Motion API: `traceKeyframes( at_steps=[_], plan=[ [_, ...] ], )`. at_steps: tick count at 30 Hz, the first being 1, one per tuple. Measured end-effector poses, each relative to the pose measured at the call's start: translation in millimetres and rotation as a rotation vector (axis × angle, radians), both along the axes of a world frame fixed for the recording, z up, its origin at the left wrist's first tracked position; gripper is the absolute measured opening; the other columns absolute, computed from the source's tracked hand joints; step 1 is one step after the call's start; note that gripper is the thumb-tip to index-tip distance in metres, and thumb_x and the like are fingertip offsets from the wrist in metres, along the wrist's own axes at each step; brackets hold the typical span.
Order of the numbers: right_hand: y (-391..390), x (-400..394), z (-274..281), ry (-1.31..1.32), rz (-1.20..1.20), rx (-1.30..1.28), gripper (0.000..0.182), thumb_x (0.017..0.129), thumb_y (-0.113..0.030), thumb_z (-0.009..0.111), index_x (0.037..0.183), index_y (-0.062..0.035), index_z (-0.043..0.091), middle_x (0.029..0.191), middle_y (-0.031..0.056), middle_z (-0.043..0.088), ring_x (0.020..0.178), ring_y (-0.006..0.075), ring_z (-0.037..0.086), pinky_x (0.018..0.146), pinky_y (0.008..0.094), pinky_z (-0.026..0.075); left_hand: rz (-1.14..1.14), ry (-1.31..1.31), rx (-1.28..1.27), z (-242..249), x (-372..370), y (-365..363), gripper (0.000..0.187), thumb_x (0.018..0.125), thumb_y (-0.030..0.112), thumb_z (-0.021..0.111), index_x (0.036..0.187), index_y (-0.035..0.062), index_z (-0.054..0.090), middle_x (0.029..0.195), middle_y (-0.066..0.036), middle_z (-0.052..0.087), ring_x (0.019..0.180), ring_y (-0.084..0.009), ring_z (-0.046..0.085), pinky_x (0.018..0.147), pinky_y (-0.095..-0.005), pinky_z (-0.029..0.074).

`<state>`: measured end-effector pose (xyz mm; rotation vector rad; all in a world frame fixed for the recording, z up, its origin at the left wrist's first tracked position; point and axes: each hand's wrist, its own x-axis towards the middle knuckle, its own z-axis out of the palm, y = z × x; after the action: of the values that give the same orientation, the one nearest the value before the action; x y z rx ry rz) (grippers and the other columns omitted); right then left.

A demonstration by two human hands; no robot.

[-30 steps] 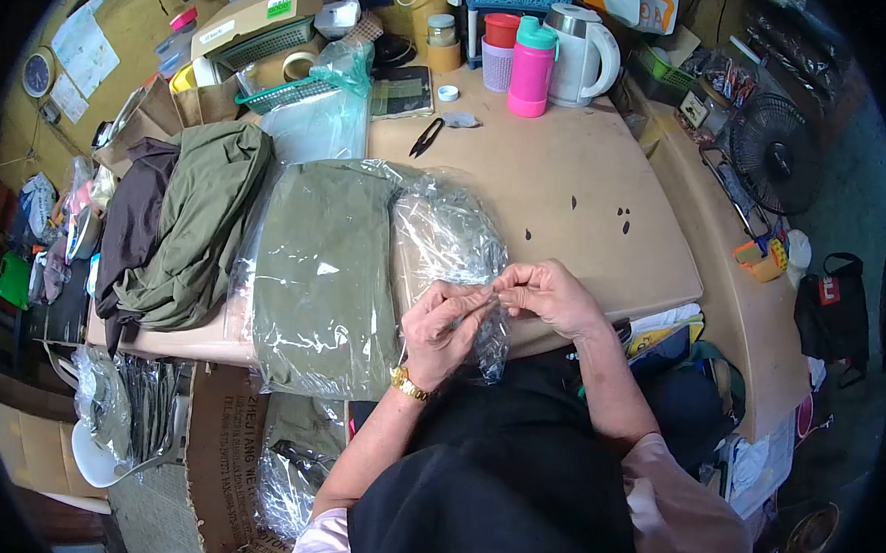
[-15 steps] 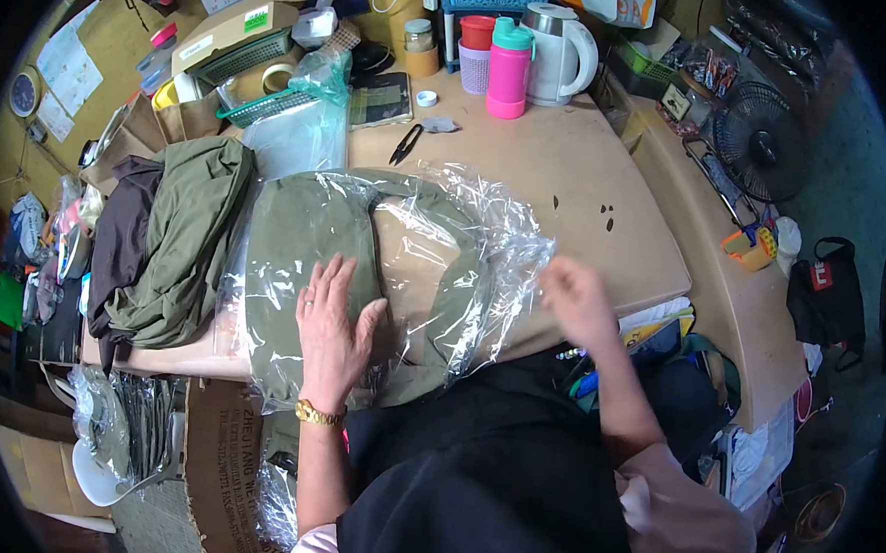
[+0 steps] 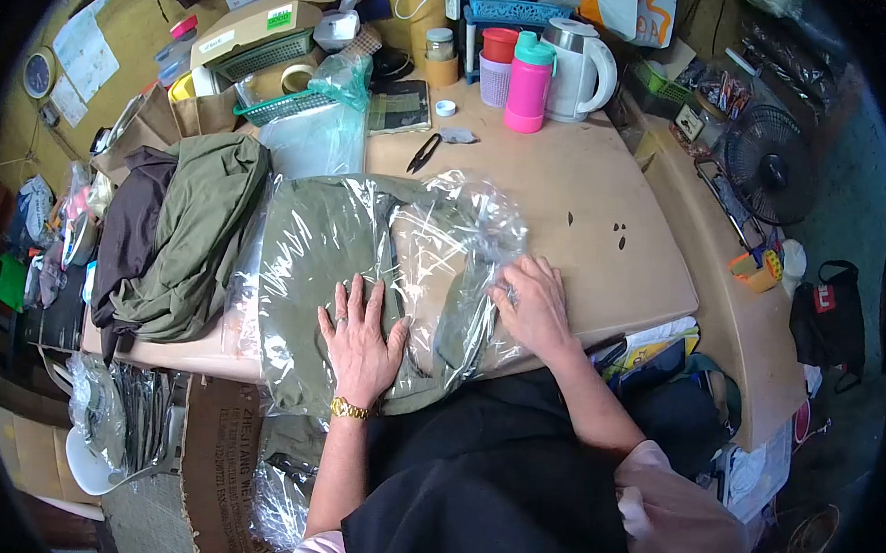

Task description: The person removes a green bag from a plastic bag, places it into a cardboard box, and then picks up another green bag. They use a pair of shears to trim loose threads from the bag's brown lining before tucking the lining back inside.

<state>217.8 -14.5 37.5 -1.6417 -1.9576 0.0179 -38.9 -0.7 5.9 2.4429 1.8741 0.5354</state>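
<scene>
A bagged olive garment (image 3: pixel 323 270) is pressed flat at table centre by the open left hand (image 3: pixel 362 340), while the plastic's loose end at three o'clock is smoothed under the open right hand (image 3: pixel 530 303); folding it shut seemingly comes next.

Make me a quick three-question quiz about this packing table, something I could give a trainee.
1. True or false: the left hand lies flat on the bagged green garment.
2. Which thing stands beside the white kettle: (a) a pink bottle, (b) a blue iron, (c) a black lamp?
3. Fill in: the right hand presses on the clear plastic ____.

Key
1. True: the palm is down and the fingers are spread on it.
2. (a)
3. bag, at its loose end near the table edge.
</scene>
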Motion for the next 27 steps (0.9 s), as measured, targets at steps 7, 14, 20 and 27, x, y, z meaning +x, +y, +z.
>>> traceKeyframes(
  at_steps=[7, 14, 20, 27],
  plan=[
    [-5.9, 79.0, 27.1, 1.157, 0.164, -0.294, 0.03, 0.088, -0.005, 0.065, 0.115, -0.0015, 0.053, 0.085, 0.0073, 0.065, 0.073, 0.0154, 0.065, 0.072, 0.0285, 0.052, 0.024, -0.073, -0.043, -2.2, 2.1, 4.2, 0.065, 0.093, 0.049, 0.057, 0.145, 0.0113, 0.046, 0.157, -0.017, 0.033, 0.147, -0.0377, 0.024, 0.116, -0.0632, 0.012],
    [-3.5, 175.2, 55.1, 0.378, -0.648, 0.375, 0.012, 0.087, -0.003, 0.064, 0.099, -0.0034, 0.062, 0.085, 0.0084, 0.067, 0.083, 0.0192, 0.066, 0.079, 0.0326, 0.05, 0.091, -0.032, -0.025, -2.2, 32.5, 1.8, 0.068, 0.093, 0.05, 0.054, 0.147, 0.0093, 0.044, 0.158, -0.018, 0.031, 0.148, -0.04, 0.02, 0.115, -0.0663, 0.01],
    [98.3, 58.8, 67.1, -0.193, -0.318, -0.42, 0.04, 0.092, -0.038, 0.059, 0.095, 0.0007, 0.069, 0.098, 0.0241, 0.069, 0.093, 0.0392, 0.066, 0.082, 0.0445, 0.05, 0.079, -0.014, -0.023, -4.3, 30.6, -0.8, 0.068, 0.094, 0.051, 0.052, 0.147, 0.0097, 0.044, 0.158, -0.017, 0.031, 0.148, -0.0391, 0.02, 0.115, -0.0665, 0.009],
    [170.0, 52.9, -14.1, 0.238, -0.045, -0.343, 0.041, 0.094, -0.036, 0.056, 0.096, 0.0038, 0.067, 0.097, 0.026, 0.068, 0.097, 0.038, 0.066, 0.088, 0.0464, 0.049, 0.079, -0.045, -0.009, -3.5, 27.8, -1.8, 0.067, 0.094, 0.052, 0.051, 0.147, 0.0103, 0.045, 0.157, -0.017, 0.032, 0.148, -0.0387, 0.021, 0.115, -0.0666, 0.009]
  ],
)
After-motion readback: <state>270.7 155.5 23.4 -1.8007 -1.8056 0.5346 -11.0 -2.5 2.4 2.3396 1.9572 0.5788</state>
